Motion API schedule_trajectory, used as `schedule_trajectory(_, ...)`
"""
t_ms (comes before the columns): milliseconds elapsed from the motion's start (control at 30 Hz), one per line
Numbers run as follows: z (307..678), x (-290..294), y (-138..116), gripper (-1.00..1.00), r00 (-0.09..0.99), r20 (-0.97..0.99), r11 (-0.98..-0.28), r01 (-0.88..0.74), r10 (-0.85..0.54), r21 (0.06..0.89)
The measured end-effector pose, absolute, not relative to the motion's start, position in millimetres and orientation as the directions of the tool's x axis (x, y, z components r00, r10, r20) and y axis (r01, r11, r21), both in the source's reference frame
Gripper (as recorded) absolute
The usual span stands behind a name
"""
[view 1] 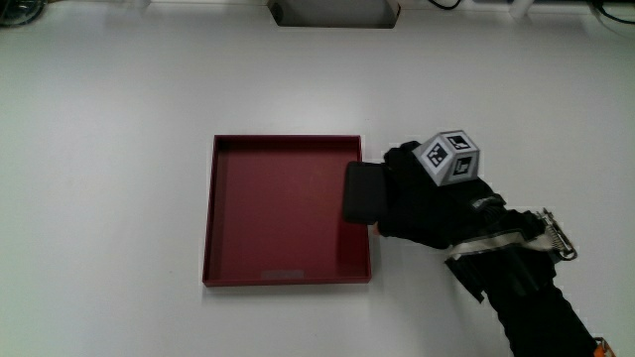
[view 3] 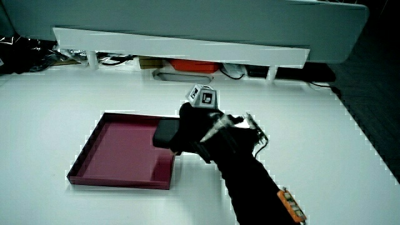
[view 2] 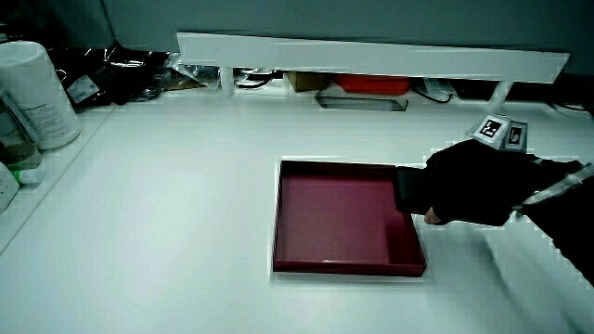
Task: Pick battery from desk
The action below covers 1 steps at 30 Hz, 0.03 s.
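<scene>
Hand: gloved hand (view 1: 422, 203) at the tray's edge, fingers curled around the battery, gripping it; also seen in both side views (view 2: 469, 186) (view 3: 200, 134).
Cube: small patterned cube (view 1: 448, 157) on the back of the hand, white faces with black marks; visible in both side views (view 2: 501, 131) (view 3: 203, 97).
Forearm: black-sleeved forearm (view 1: 536, 297) running from the hand toward the person, with pale straps and a small metal piece near the wrist.
Battery: dark, flat, rectangular battery (view 1: 363, 190) held in the hand, over the tray's side wall nearest the hand; in both side views (view 2: 409, 188) (view 3: 167, 135) appears raised above the tray floor, though whether touching the wall cannot be told.
Tray: shallow square dark red tray (view 1: 283, 278) lying flat on the tabletop, low walls, a small pale label on the wall nearest the person; nothing lying on its floor.
Tabletop: white tabletop (view 1: 109, 188), bare around the tray.
Partition: low white partition (view 2: 371, 54) at the tabletop's edge farthest from the person, cables and an orange item under it.
Canister: white cylindrical canister (view 2: 37, 93) in a side view, upright at the tabletop's edge, well apart from the tray.
</scene>
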<state>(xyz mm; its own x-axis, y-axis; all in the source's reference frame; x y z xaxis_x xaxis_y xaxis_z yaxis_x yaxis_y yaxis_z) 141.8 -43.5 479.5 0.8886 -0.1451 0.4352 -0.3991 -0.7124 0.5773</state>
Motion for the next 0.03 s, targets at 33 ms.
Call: schedule_trajectory(33, 472.1, 134.8, -43.3, 1.00, 0.886, 0.430, -0.727, -0.410, -0.173, 0.551)
